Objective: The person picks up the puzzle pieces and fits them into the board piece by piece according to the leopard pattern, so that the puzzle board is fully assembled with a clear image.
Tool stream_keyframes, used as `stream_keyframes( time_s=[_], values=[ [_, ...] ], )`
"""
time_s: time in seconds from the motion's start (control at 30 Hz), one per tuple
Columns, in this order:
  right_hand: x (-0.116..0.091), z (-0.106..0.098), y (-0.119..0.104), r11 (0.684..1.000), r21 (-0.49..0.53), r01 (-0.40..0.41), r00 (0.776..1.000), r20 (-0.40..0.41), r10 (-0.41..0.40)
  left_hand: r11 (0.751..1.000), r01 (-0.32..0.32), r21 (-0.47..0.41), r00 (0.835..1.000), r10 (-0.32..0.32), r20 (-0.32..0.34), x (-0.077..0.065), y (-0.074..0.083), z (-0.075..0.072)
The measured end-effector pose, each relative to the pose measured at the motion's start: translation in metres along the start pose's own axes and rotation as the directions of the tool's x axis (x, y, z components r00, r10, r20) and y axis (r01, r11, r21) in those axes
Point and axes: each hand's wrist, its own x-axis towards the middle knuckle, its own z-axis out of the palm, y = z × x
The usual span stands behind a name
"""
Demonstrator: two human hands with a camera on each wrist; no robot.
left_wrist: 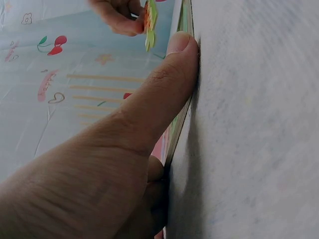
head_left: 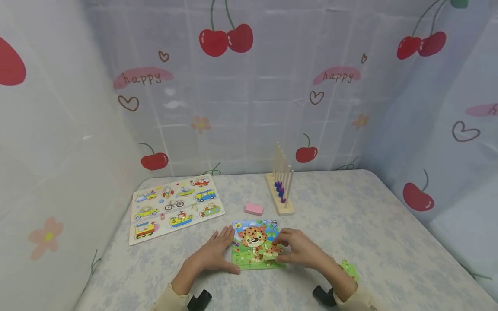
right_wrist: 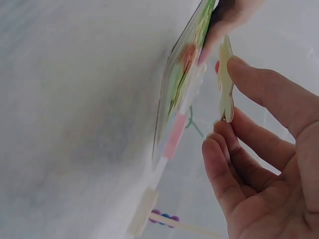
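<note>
A leopard picture puzzle board (head_left: 249,263) lies flat on the table in front of me. My left hand (head_left: 215,252) rests at its left side, fingers spread straight and the thumb along the lower left edge. Between thumb and fingertips, my right hand (head_left: 298,249) pinches a thin puzzle piece (right_wrist: 227,84). This piece, green and spotted orange on its face, is held above the right part of the board, apart from it in both wrist views. A second green puzzle piece (head_left: 350,268) lies partly hidden beside my right forearm.
A vehicle puzzle board (head_left: 161,229) lies at the back left. Behind the leopard board is a pink block (head_left: 254,209). To its right stands a wooden peg rack (head_left: 285,211) with purple and blue beads. Printed curtains (head_left: 253,108) enclose the table (head_left: 323,198).
</note>
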Motion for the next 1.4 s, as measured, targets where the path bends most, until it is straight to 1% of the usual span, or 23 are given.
stream_keyframes(
  time_s=[0.1, 0.23, 0.5, 0.73, 0.87, 0.97, 1.23, 1.4],
  values=[
    [0.007, 0.006, -0.003, 1.0, -0.027, 0.004, 1.0, 0.006, -0.004, 1.0, 0.001, 0.002, 1.0, -0.001, -0.002, 0.0, 0.0, 0.001],
    [0.015, 0.012, -0.008, 0.999, -0.039, 0.02, 1.0, 0.022, -0.019, 1.0, 0.001, 0.002, 1.0, -0.001, -0.008, -0.002, -0.001, 0.004],
    [0.023, 0.02, -0.017, 0.999, -0.052, 0.014, 0.998, 0.066, -0.011, 1.0, 0.0, 0.002, 1.0, 0.0, -0.011, -0.002, -0.003, 0.006],
    [0.025, 0.025, -0.019, 0.997, -0.075, -0.001, 0.998, 0.056, 0.005, 1.0, 0.004, 0.009, 1.0, -0.004, 0.003, -0.002, -0.003, 0.003],
    [0.027, 0.025, -0.018, 0.996, -0.087, -0.005, 0.998, 0.054, 0.01, 1.0, -0.005, 0.016, 1.0, 0.005, -0.007, -0.001, -0.001, 0.001],
    [0.028, 0.024, -0.017, 0.997, -0.08, -0.01, 0.998, 0.06, 0.015, 1.0, -0.009, 0.015, 1.0, 0.009, -0.011, 0.0, 0.0, -0.001],
    [0.029, 0.025, -0.013, 0.999, -0.046, -0.017, 0.996, 0.087, 0.021, 1.0, -0.006, 0.004, 1.0, 0.006, 0.005, -0.001, 0.0, -0.001],
    [0.028, 0.024, -0.013, 0.999, -0.025, -0.027, 0.997, 0.068, 0.029, 1.0, -0.005, 0.009, 1.0, 0.005, 0.002, 0.0, -0.001, 0.0]
  ],
)
